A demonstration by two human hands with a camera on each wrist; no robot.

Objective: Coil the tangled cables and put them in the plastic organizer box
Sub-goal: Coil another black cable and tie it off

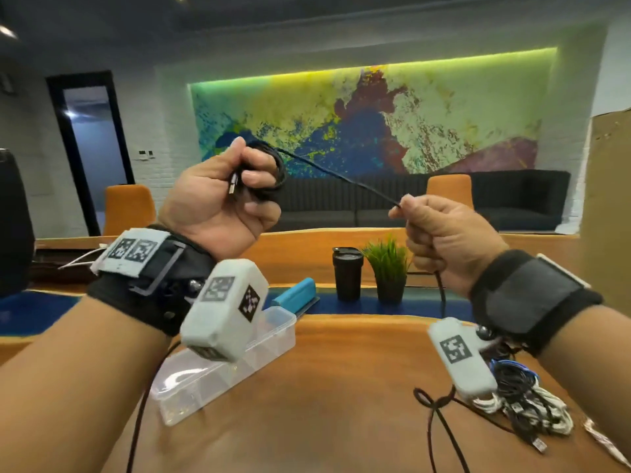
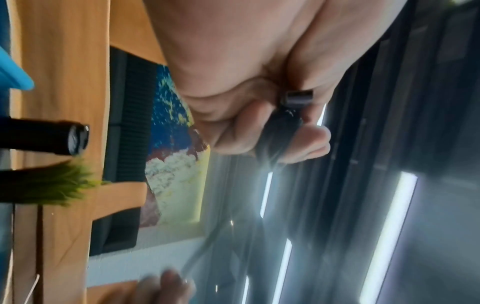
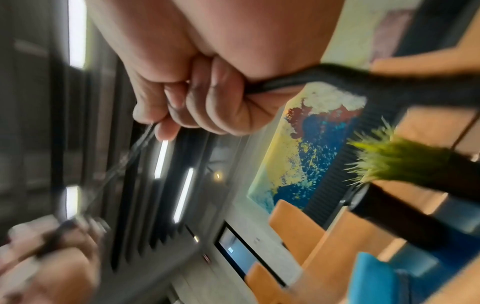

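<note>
My left hand [image 1: 235, 186] is raised and grips a small coil of black cable [image 1: 273, 172], with the USB plug [image 1: 233, 183] sticking out by the thumb. The plug [image 2: 298, 98] also shows in the left wrist view against the curled fingers [image 2: 309, 135]. From the coil the cable runs taut down to my right hand [image 1: 426, 227], which pinches it. The cable [image 3: 285, 82] passes through the right fist [image 3: 197, 102] and hangs to the table [image 1: 341, 387]. A clear plastic organizer box [image 1: 239, 363] lies open below my left wrist. A tangle of black and white cables [image 1: 526, 401] lies at the right.
A black tumbler [image 1: 347, 273] and a small potted plant [image 1: 389, 264] stand mid-table behind the box, with a blue case [image 1: 295, 295] to their left. A dark bulky object [image 1: 13, 223] sits at the far left. Orange chairs [image 1: 128, 208] and a dark sofa [image 1: 375, 203] are beyond the table.
</note>
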